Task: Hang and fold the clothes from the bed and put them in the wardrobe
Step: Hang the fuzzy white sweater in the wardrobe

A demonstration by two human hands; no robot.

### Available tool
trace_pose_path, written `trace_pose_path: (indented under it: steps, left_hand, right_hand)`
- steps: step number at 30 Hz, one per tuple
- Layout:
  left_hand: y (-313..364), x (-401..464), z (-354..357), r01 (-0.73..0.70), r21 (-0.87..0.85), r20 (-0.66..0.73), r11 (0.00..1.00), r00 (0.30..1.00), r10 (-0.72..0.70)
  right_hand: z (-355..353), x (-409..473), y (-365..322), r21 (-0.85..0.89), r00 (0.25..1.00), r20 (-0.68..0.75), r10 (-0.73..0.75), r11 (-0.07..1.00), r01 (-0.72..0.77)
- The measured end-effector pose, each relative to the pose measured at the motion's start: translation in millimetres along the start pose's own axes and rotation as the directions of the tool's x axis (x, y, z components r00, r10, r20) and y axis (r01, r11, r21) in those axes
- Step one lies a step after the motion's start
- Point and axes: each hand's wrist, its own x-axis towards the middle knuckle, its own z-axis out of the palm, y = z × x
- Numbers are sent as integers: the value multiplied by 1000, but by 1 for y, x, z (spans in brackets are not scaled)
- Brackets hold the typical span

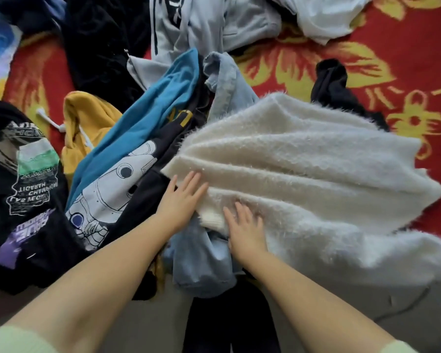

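Observation:
A fluffy white sweater [303, 169] lies spread in folds over the pile on the bed, right of centre. My left hand [182, 200] rests flat on its near left edge with straight fingers. My right hand [246, 230] lies flat on the sweater just to the right, fingers spread. Under the sweater's edge a light blue denim garment [201, 263] hangs toward me. To the left lie a blue and black top with a robot print [117, 184], a yellow hoodie [87, 118] and a black printed shirt [23, 194].
The bed cover [405, 80] is red with yellow flowers and shows at the right and far left. Grey [201, 24], white [323, 16] and black [102, 42] clothes lie heaped at the back. A small black garment [334, 82] lies behind the sweater.

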Motion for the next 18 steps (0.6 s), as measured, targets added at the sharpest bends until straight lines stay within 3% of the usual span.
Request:
trace_pose_path:
  steps: [2, 5, 8, 10, 13, 15, 18]
  left_hand:
    - [-11, 15, 21, 12, -54, -19, 998, 1000, -13]
    - [-27, 33, 38, -102, -188, -173, 977, 982, 70]
    - [-34, 40, 30, -123, -336, -231, 934, 972, 45]
    - [-30, 38, 11, -46, -459, -195, 887, 980, -50]
    - [-27, 26, -20, 30, -580, -138, 814, 981, -135]
    - [-22, 13, -37, -1, -595, -156, 804, 981, -114]
    - [-13, -15, -75, -109, -588, -222, 801, 974, -30]
  right_hand:
    - [16, 5, 6, -37, 991, -135, -13, 999, 8]
    - [35, 13, 23, -21, 938, -338, -81, 997, 79]
    - [28, 19, 28, 16, 884, -453, -117, 990, 140]
    - [17, 21, 25, 115, 909, -411, -70, 985, 128]
    - [-16, 7, 24, 487, 951, -266, 160, 873, -11]
    - [-37, -10, 30, 677, 923, -191, 335, 726, -123]
    - [-80, -50, 40, 740, 861, -242, 447, 659, -133]
